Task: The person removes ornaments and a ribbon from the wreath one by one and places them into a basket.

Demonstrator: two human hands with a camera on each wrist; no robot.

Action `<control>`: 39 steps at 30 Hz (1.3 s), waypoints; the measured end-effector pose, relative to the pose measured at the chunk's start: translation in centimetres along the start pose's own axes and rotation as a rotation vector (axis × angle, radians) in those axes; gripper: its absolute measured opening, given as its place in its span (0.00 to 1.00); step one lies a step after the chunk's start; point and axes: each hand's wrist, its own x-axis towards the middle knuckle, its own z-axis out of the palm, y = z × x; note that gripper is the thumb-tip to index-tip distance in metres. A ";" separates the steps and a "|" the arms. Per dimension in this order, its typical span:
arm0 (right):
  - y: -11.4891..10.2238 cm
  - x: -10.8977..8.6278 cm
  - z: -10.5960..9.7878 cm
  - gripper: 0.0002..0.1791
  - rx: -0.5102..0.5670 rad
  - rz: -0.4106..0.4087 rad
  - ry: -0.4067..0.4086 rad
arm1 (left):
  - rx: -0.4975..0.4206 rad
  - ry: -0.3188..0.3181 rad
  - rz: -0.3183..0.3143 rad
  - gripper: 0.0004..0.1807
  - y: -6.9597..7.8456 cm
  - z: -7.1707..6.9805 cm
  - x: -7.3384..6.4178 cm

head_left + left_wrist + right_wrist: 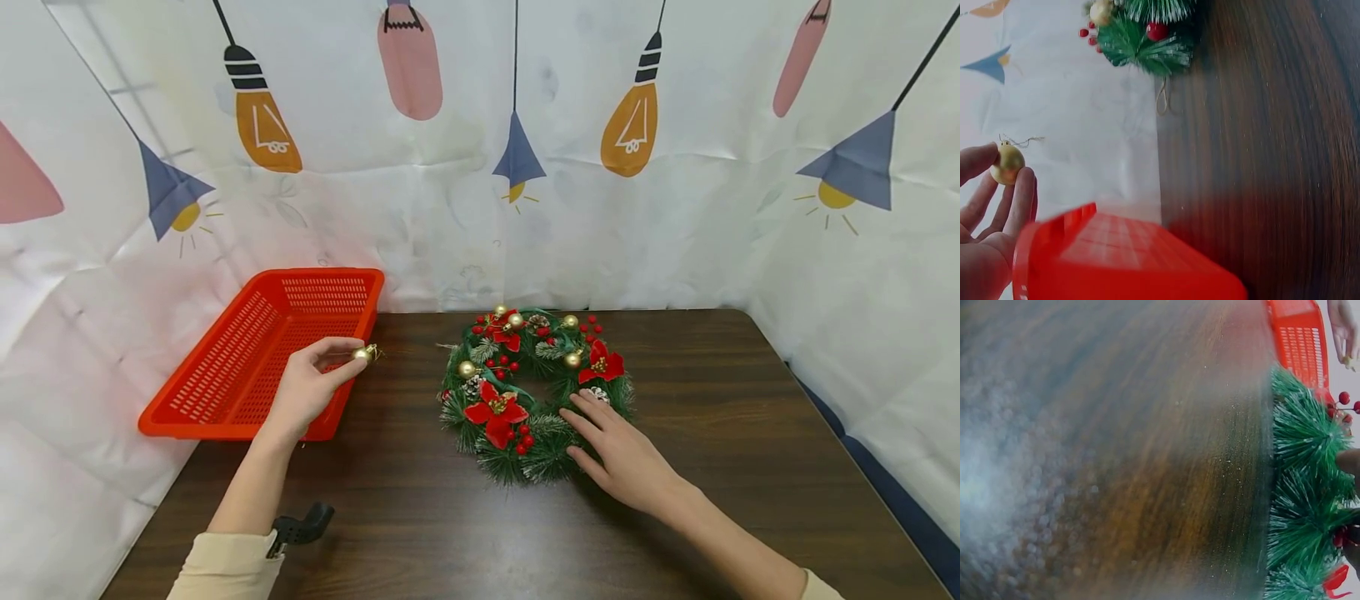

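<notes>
Between thumb and fingers, my left hand (318,383) pinches a small gold bauble (366,353) with a thin string loop on top. It hangs over the right side of a red plastic basket (352,408). In the left wrist view the gold bauble (1008,164) shows clearly at the fingertips. My right hand (626,458) lies with spread, fairly straight fingers on the front right of a green Christmas wreath (517,458). The wreath carries red poinsettias (497,411), red berries, pinecones and several gold baubles. Only fingertips of the right hand show in the right wrist view.
The basket stands at the left back of the dark wooden table (420,533), tilted toward the front. Behind the table hangs a white curtain (450,225) printed with lamps and bulbs. A black strap (300,527) is on my left wrist.
</notes>
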 end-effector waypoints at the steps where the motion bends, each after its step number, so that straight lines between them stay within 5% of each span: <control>1: 0.0 0.0 0.0 0.32 0.001 -0.002 0.000 | -0.003 0.008 -0.007 0.24 -0.1 -0.2 0.0; 20: 0.2 -0.2 0.2 0.33 0.013 -0.002 0.012 | 0.034 0.107 -0.110 0.27 -2.5 -4.0 0.1; 39: 0.2 -0.3 0.1 0.33 0.012 0.011 -0.005 | 0.196 0.087 -0.175 0.24 -4.1 -5.0 0.5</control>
